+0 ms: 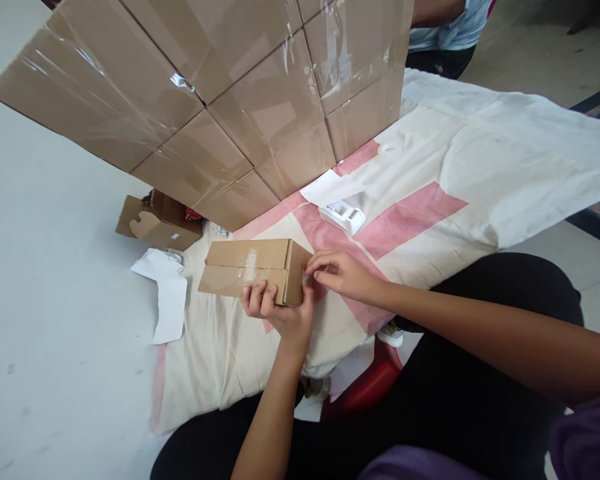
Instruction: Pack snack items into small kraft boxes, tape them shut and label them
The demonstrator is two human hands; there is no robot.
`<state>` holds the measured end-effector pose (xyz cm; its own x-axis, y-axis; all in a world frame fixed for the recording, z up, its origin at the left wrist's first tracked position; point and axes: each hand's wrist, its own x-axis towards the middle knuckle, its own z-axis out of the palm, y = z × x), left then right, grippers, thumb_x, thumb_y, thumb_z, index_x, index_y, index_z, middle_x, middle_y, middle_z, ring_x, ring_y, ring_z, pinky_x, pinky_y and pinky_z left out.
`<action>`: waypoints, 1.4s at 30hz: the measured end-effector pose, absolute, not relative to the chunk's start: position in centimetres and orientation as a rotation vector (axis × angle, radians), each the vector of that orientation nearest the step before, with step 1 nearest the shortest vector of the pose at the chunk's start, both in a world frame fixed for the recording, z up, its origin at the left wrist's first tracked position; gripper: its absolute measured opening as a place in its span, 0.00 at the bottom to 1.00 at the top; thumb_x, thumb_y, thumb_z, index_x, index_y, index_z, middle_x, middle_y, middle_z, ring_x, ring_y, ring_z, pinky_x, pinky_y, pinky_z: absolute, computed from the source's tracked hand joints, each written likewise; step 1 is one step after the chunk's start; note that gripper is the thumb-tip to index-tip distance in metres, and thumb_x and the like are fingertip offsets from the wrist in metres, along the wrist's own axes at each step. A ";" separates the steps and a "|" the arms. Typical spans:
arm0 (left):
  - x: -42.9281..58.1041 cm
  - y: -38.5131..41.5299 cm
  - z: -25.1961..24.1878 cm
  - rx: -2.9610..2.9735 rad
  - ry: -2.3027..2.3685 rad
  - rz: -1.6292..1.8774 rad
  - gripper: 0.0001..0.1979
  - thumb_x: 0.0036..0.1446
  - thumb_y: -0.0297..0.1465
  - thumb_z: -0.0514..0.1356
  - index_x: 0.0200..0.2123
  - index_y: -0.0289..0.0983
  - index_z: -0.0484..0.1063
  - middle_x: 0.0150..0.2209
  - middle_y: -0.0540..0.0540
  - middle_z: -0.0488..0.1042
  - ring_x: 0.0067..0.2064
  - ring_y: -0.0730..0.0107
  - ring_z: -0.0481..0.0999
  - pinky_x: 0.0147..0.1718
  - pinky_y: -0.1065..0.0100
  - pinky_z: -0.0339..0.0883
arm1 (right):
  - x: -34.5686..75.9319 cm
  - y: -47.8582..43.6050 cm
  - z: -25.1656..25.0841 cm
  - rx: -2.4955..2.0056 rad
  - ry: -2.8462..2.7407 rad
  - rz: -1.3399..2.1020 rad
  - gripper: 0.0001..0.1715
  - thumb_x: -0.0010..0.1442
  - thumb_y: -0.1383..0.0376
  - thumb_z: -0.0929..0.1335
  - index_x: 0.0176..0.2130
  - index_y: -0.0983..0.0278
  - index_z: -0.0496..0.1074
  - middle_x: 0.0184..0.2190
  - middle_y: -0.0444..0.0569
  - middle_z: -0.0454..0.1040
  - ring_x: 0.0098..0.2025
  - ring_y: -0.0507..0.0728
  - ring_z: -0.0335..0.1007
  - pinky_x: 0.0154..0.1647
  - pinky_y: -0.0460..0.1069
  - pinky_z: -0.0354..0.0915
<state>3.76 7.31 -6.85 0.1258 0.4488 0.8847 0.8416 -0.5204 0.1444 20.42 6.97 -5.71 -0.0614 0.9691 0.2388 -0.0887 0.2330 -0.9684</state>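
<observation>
A small brown cardboard box [247, 270] lies on a white and pink cloth [430, 180] in front of me. My left hand [277, 310] grips its near right corner, fingers curled over the front face. My right hand [337, 272] is pinched against the box's right end at a bit of clear tape [305, 275]. Clear tape also runs across the box's top.
A wall of taped cardboard boxes [220, 93] stands behind. A white label printer [343, 215] with paper sits on the cloth. An open small box [155, 223] and white paper [167, 293] lie on the floor at left. Another person [447, 30] sits at the far side.
</observation>
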 end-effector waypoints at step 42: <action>3.5 7.2 -7.3 -2.016 -1.290 -1.318 0.39 0.49 0.35 0.72 0.55 0.42 0.50 0.59 0.34 0.54 0.70 0.45 0.49 0.65 0.30 0.50 | 27.7 9.7 -2.0 -1.196 -1.052 0.305 0.09 0.53 0.74 0.65 0.25 0.63 0.70 0.47 0.52 0.73 0.39 0.55 0.70 0.31 0.49 0.64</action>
<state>3.48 7.22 -7.28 0.1264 0.4757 0.8705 0.8598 -0.4902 0.1430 27.69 9.67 -2.04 0.5208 0.6906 0.5019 0.3149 0.3911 -0.8648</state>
